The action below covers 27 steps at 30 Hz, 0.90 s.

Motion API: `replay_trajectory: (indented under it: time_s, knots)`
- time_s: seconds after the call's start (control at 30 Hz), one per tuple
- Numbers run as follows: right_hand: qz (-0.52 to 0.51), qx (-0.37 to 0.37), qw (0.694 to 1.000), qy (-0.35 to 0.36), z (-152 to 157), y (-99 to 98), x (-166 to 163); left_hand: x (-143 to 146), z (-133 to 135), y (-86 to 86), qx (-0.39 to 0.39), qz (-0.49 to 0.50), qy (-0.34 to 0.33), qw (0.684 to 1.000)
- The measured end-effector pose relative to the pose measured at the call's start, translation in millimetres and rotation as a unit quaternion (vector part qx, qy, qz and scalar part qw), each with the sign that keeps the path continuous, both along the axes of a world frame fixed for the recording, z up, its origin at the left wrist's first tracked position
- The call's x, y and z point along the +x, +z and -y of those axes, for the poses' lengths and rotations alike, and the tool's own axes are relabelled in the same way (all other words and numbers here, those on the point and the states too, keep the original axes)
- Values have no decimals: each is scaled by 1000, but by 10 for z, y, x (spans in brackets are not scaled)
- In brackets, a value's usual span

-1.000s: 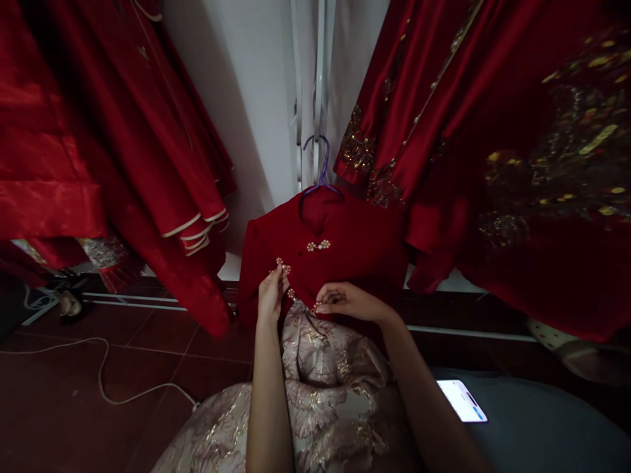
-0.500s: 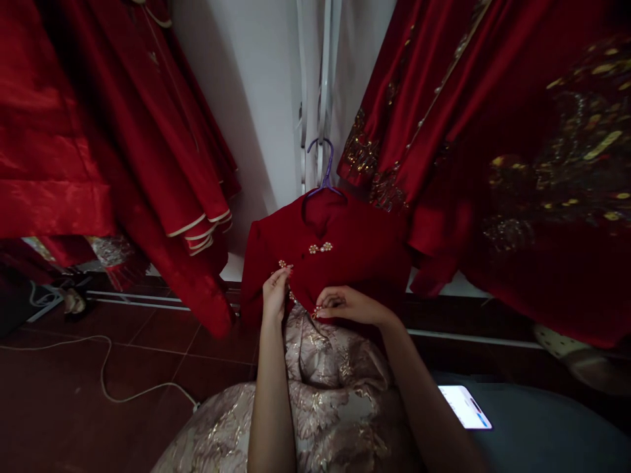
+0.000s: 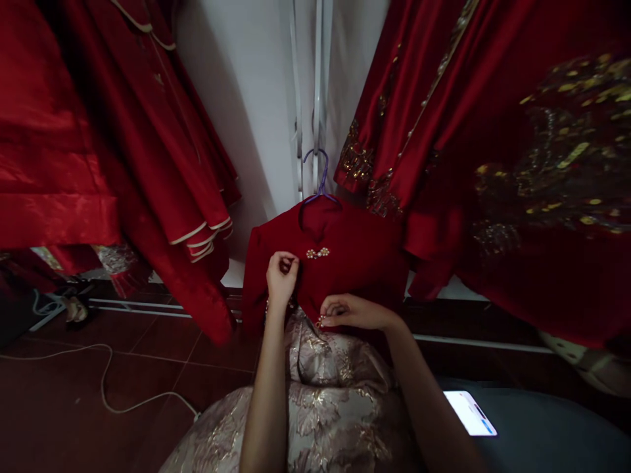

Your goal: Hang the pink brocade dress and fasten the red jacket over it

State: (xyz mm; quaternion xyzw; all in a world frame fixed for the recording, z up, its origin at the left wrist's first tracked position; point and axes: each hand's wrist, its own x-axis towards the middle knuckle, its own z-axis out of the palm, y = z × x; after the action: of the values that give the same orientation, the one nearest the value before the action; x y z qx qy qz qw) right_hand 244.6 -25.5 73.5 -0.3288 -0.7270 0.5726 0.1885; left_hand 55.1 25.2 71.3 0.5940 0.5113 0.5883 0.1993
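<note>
A red jacket (image 3: pixel 359 243) hangs from a purple hanger (image 3: pixel 323 174) in front of me. A gold-and-pearl flower clasp (image 3: pixel 317 253) sits below its neckline. Just left of and below this clasp is my left hand (image 3: pixel 282 277), its fingers curled together against the jacket front; what they hold, if anything, is hidden. Lower down, at the jacket's bottom front edge, my right hand (image 3: pixel 352 311) pinches a small gold-and-pearl clasp (image 3: pixel 319 322). More beaded trim shows partly behind my left wrist. Shiny floral brocade cloth (image 3: pixel 330 410) covers my lap beneath both forearms.
Red garments (image 3: pixel 182 164) hang at left, and a sequinned red garment (image 3: pixel 552 164) hangs at right. A lit phone (image 3: pixel 469 412) rests on a grey surface at lower right. A white cable (image 3: pixel 104 387) crosses the tiled floor, with a shoe (image 3: pixel 75 311) further back.
My left hand has risen slightly along the jacket front, its fingers now nearer the upper clasp. The right hand stays pinched at the lower edge. The whole view has shifted slightly.
</note>
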Motion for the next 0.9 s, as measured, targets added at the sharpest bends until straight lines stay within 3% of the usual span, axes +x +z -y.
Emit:
replay_trajectory:
  time_s: [0.13,0.27,0.37,0.7,0.9]
  knots:
    - [5,3,1000,1,-1,-1,-2,130,45,415,82,-286,-38,954]
    - [10,0,1000,-3,-3,-11,3,154,-17,555,104,-438,-33,892]
    - [15,-4,1000,-1,-4,-13,19,142,-69,568,127,-474,-40,871]
    - [47,21,999,1,25,10,27,151,-178,645,131,-483,-96,860]
    - [54,40,998,-9,12,-2,-26,159,-278,664,153,-531,-104,827]
